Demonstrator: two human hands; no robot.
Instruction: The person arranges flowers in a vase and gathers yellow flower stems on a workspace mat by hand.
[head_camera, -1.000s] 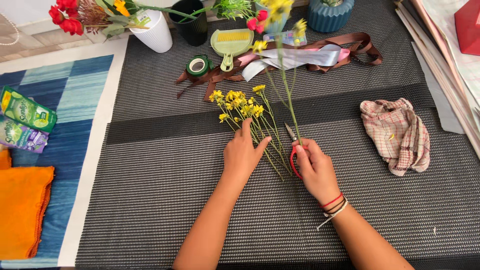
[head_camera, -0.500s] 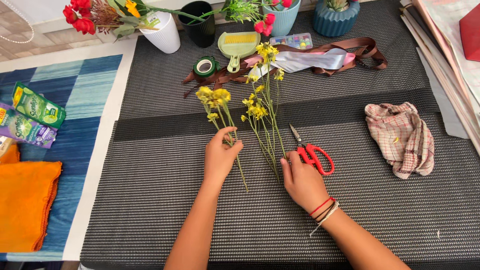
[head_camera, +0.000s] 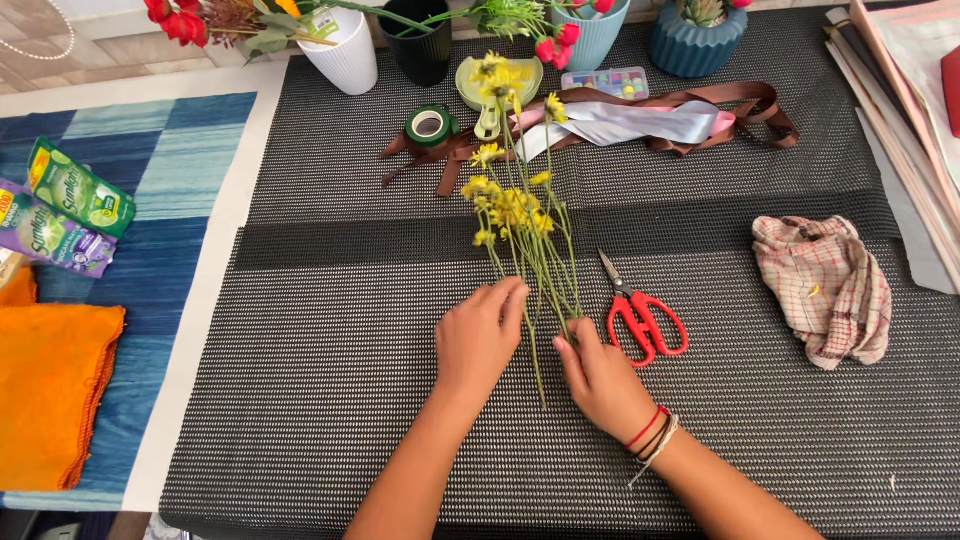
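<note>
The left hand (head_camera: 478, 340) and the right hand (head_camera: 600, 375) both rest on a bunch of thin yellow flowers (head_camera: 515, 205) lying flat on the worktop (head_camera: 330, 330). The left fingers (head_camera: 512, 297) curl loosely over the green stems from the left side, and the right fingers (head_camera: 568, 350) pinch the stems from the right, near their bottom ends. The flower heads point away from the person, toward the far edge. Red scissors (head_camera: 645, 320) lie just beside the right hand, not touched. A checked cloth (head_camera: 825, 285) sits well apart on the right. There is lots of bare grey mat in front of the hands and to the left of them. Farther back are a roll of green tape (head_camera: 430, 127), a brown ribbon (head_camera: 700, 105), a white vase (head_camera: 345, 55) with red flowers, a black cup (head_camera: 420, 45) and a blue pot (head_camera: 700, 40). On the left lie a blue rug (head_camera: 160, 200) and an orange cloth (head_camera: 50, 390).
</note>
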